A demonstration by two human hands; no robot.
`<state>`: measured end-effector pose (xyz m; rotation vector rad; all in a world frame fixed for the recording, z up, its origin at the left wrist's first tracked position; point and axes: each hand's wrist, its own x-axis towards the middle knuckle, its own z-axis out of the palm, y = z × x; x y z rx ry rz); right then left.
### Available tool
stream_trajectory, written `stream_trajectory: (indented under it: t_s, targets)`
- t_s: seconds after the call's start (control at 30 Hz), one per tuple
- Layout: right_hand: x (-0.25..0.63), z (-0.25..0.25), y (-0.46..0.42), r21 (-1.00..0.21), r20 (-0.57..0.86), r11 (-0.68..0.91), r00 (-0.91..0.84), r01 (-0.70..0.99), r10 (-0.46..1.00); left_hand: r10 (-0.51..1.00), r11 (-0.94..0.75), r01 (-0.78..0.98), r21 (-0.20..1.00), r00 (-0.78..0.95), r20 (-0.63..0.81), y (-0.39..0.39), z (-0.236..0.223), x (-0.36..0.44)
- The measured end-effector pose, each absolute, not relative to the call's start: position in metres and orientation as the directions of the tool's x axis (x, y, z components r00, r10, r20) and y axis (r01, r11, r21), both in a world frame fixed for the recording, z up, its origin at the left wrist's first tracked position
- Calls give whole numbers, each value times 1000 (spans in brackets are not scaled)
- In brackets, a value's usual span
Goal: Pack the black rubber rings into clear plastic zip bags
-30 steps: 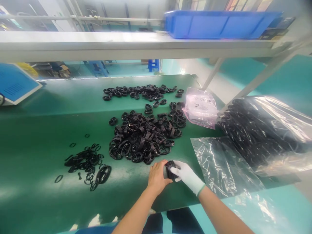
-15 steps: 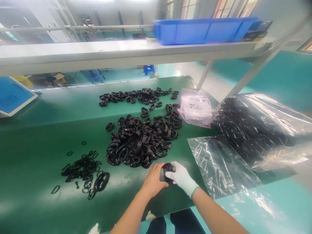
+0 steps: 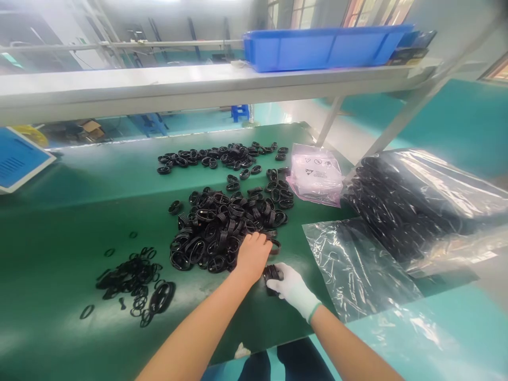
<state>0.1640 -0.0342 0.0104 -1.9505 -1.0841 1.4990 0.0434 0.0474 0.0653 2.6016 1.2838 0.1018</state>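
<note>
gloved right hand (image 3: 292, 286), closed around a bundle of coiled black cables (image 3: 271, 274) near the front of the green worktop (image 3: 59, 227). bare left hand (image 3: 254, 255), fingers curled at the near right edge of the cable pile (image 3: 210, 225); whether it grips a coil cannot be told. a clear plastic bag (image 3: 353, 264) lies to the right.

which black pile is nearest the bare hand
The big middle heap: the left hand is at its near right edge, while the far pile and small left pile lie farther off.
</note>
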Motion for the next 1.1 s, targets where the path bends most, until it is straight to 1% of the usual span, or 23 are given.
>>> stream_trajectory:
  t_s: [0.07,0.13,0.23,0.33,0.4,0.43,0.53,0.57,0.6,0.63,0.73,0.77,0.8,0.87,1.03,1.1]
  targets:
    - [165,9,-34,-745,-590,-591,106,309,800,793,-586,767,262,609,-11,33,72,20]
    - [165,9,-34,-744,-592,-594,110,306,798,796,-566,759,322,605,-29,13,67,-4]
    - [166,10,-35,-740,-601,-601,103,301,792,762,-524,736,430,630,-151,-18,45,-30]
    - [166,11,-36,-732,-618,-611,85,302,782,790,-391,780,488,557,-257,-38,30,-38]
    - [166,11,-36,-726,-627,-616,77,306,776,839,-280,829,485,457,-297,-44,30,-34]
    - [166,11,-37,-724,-628,-617,75,307,774,852,-245,852,464,417,-316,-45,32,-30]
    - [165,11,-37,-726,-627,-616,72,305,775,839,-243,902,357,380,-390,-44,34,-14]
    - [165,12,-37,-727,-627,-616,71,304,775,830,-247,906,345,381,-407,-43,34,-9]
    - [165,13,-37,-727,-628,-616,69,303,775,828,-236,901,363,382,-410,-42,32,-6]
    - [165,13,-37,-728,-629,-616,66,302,775,834,-210,887,412,382,-398,-41,30,-5]
    - [165,16,-37,-733,-627,-613,57,295,777,863,-60,784,617,351,-363,-38,22,-4]
    - [165,17,-37,-734,-627,-613,56,293,777,867,-8,750,662,335,-369,-36,19,-5]
    - [165,18,-37,-734,-628,-614,56,291,776,868,36,729,684,317,-383,-35,17,-4]
    - [165,19,-36,-729,-633,-620,58,288,772,870,79,722,687,286,-401,-33,13,-3]
    - [166,19,-36,-722,-641,-626,55,294,766,886,-28,705,708,346,-309,-30,8,1]
    - [166,20,-36,-722,-633,-618,64,311,771,885,-48,702,711,360,-296,-30,5,1]
